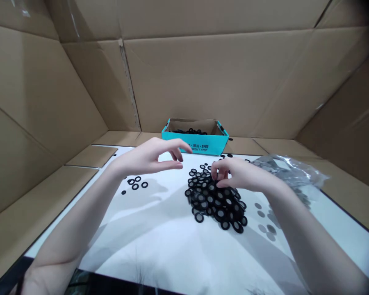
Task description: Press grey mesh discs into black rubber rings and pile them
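Two hands: left hand (149, 159) half-open, empty; right hand (236, 174) among black washers (215, 203), hold unclear; sheet (160, 241) edges distant.

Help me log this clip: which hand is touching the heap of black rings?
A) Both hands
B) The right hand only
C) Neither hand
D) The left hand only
B. The right hand has its fingertips down on the heap of black rings, while the left hand hangs apart from the heap, above the white surface.
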Available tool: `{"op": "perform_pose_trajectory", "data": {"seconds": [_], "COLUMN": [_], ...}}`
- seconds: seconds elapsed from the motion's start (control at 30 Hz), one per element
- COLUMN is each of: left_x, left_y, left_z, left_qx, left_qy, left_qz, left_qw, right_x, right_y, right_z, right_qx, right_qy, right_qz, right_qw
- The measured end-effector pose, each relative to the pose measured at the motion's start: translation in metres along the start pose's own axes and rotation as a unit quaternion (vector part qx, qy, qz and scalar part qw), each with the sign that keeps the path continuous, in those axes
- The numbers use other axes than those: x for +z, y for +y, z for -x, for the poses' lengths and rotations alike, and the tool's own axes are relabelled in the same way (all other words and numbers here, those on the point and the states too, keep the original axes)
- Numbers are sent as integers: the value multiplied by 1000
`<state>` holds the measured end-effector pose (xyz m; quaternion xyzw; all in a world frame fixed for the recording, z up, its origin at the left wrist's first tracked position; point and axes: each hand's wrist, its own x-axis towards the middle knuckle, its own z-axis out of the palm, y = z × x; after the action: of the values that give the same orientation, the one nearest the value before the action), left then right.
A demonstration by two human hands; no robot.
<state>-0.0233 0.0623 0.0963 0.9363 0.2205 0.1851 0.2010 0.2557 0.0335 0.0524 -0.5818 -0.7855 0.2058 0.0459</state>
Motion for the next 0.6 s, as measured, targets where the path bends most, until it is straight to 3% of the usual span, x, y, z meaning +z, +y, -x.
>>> {"op": "perform_pose_trajectory", "data": {"seconds": [0.13,0.23,0.37,0.5,0.6], "left_x": [-3,-2,0,3,5], "left_y": [-25,-57,-109,-144,-155], "left_z": [9,17,29,39,43], "left_qx": [-144,-273,-378,-441,-454], "left_qy": [-80,-147,-148,-190,-225], "left_qz": [-23,-99,-177,-203,-184], "left_qw": [986,946,897,853,842], "right_x": [9,11,4,-6,-5], "right_y": [9,13,14,23,46], "right_z": [-13,-17,-10,12,34], "right_qx": [13,11,18,36,68], "right_qy": [-5,2,22,39,47], "right_qz": [43,54,49,23,-16], "right_qw": [999,998,998,998,996]}}
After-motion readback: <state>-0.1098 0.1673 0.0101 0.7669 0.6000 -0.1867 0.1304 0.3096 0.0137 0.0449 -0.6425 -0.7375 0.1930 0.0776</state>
